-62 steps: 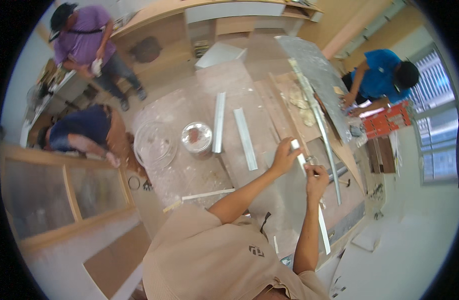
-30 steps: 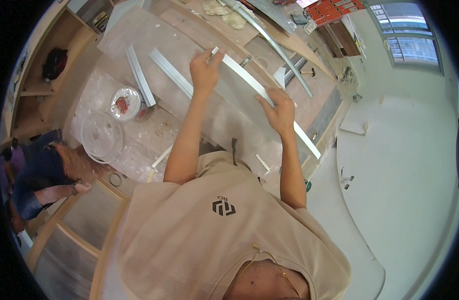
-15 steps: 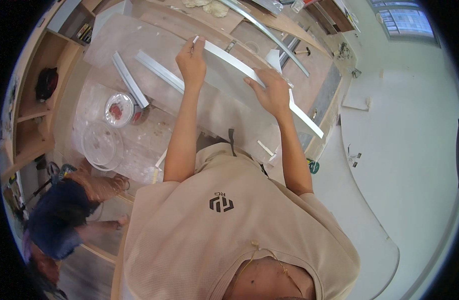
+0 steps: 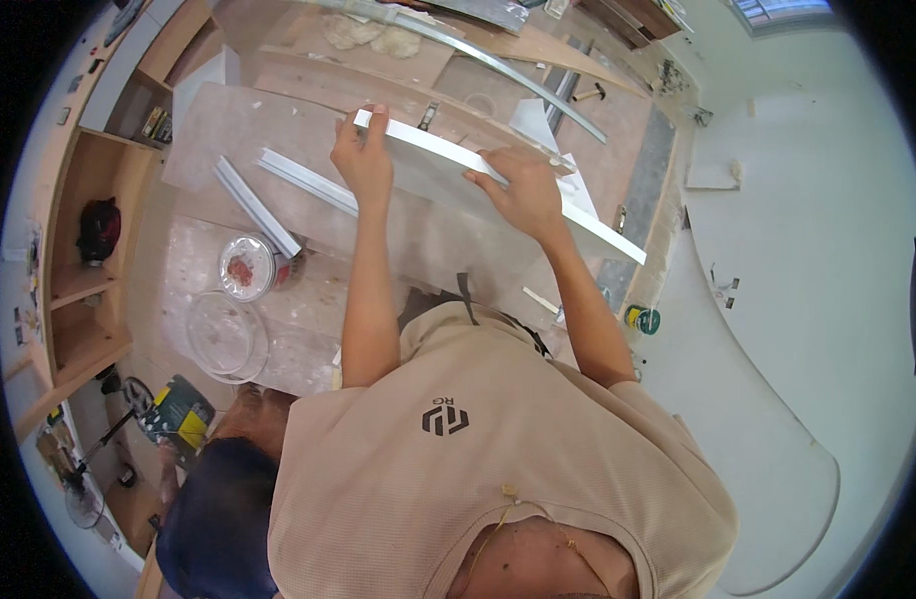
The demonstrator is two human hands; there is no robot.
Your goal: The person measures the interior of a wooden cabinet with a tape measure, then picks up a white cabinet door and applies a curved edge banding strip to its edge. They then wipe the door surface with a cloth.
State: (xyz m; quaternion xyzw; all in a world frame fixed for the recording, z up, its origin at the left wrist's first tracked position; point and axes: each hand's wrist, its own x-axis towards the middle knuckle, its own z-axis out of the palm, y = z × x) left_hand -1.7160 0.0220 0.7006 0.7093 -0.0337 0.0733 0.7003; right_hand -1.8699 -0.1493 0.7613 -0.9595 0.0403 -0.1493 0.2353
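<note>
I hold a flat board (image 4: pixel 433 205) with a bright white long edge across the far middle of the view. My left hand (image 4: pixel 365 155) is closed on its far left corner, fingers over the white edge. Farther right along that edge, my right hand (image 4: pixel 526 192) grips the board, thumb on the near side and fingers over the far side. The board slants down to the right and hides part of the worktable. Left of my left forearm, two pale metal channels (image 4: pixel 256 208) lie on the dusty surface.
A round tub with reddish stuff (image 4: pixel 248 268) and a clear round container (image 4: pixel 225 337) stand at left. Beyond the board lie a curved metal strip (image 4: pixel 498 65) and a hammer (image 4: pixel 590 93). Wooden shelving (image 4: pixel 68 285) stands far left. Close behind my left side is a person in dark clothing (image 4: pixel 218 519).
My view has shifted, and the scene beyond sits differently in it. The board stays in both hands. The person at lower left now appears closer to my left side.
</note>
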